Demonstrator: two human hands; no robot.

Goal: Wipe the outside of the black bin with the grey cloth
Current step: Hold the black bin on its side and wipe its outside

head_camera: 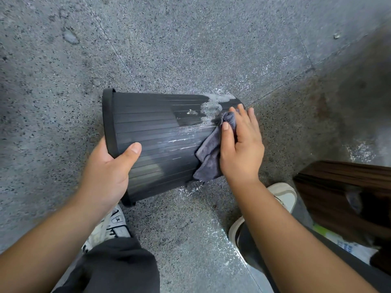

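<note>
Speckled floor (190, 49); black bin (152, 132) sideways, right hand (241, 144) pressing grey cloth (209, 153).

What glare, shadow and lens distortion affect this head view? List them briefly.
Head view: soft glare patches sit on the ribbed black plastic bin near the left hand; the right side by the dark wooden cabinet lies in shadow; wide-angle bending curves the speckled stone floor's tile joints; the right hand pressing the grey cloth stays sharp.
</note>
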